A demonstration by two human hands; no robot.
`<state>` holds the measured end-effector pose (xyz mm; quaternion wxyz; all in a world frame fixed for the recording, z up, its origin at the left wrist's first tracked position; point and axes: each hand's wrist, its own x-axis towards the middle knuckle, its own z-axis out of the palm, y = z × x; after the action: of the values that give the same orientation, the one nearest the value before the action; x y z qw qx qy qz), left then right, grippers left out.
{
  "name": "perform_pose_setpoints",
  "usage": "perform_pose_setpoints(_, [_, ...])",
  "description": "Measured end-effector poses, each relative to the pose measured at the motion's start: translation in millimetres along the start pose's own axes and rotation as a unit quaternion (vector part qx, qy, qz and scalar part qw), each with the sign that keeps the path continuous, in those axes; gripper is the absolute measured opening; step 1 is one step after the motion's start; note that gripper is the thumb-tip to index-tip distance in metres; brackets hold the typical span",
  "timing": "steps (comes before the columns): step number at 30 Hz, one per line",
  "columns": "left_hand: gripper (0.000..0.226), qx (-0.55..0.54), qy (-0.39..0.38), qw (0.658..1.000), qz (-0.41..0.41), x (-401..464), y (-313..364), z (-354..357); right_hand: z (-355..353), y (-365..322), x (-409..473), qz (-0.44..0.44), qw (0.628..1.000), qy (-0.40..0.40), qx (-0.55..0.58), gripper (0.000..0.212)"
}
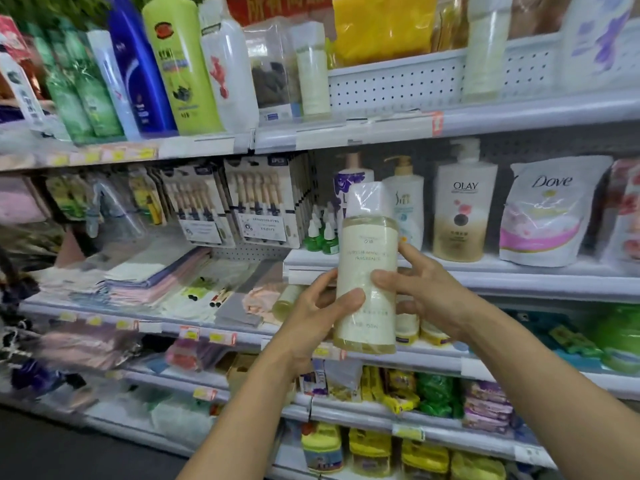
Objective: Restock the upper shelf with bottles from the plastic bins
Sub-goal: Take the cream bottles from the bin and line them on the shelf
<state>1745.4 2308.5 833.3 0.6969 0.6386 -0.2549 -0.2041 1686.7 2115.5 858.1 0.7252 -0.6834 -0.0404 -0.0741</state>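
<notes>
Hands meet in front of us around 1 pale bottle [367, 271], held upright before the middle shelves. Our left hand [318, 317] wraps its lower side, thumb across the label; our right hand [419, 289] pinches the other side. Above, the upper shelf [381, 131] carries 2 matching pale bottles among others.

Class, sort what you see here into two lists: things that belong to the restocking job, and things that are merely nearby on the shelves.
Belongs to the job:
- cream bottle, held upright
- left hand and right hand, both gripping it
- upper shelf
- matching bottle already up there

Just nearby:
- Olay bottle
- Dove pouch
- toothbrush packs
</notes>
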Motion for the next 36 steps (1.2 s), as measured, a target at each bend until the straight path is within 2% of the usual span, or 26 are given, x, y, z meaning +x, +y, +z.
perform_pose_setpoints(7, [0.056, 0.036, -0.015, 0.998, 0.039, 18.5, 40.5, -4.2, 5.3, -41.8, 18.0, -0.064, 0.997, 0.033, -0.037, 0.071])
perform_pose_setpoints(12, [0.056, 0.083, 0.011, 0.994, 0.076, 35.2, 76.5, -8.8, 7.4, -67.7, 38.3, -0.086, 0.992, 0.066, -0.059, 0.083])
perform_pose_setpoints(19, [0.053, 0.099, 0.008, 0.988, 0.115, 56.0, 97.7, -20.7, 12.2, -93.8, 58.2, -0.122, 0.988, 0.069, -0.069, 0.066])
perform_pose_setpoints(25, [0.052, 0.122, -0.006, 0.981, 0.152, 75.0, 117.9, -41.3, 22.1, -106.6, 83.3, -0.15, 0.982, 0.079, -0.08, 0.039])
perform_pose_setpoints(30, [0.057, 0.123, -0.006, 0.977, 0.176, 95.6, 145.9, -67.6, 42.8, -128.0, 114.8, -0.173, 0.975, 0.108, -0.093, 0.045])
perform_pose_setpoints(36, [0.057, 0.134, -0.028, 0.967, 0.216, 123.7, 185.6, -109.4, 71.8, -157.3, 158.5, -0.196, 0.964, 0.141, -0.114, 0.041])
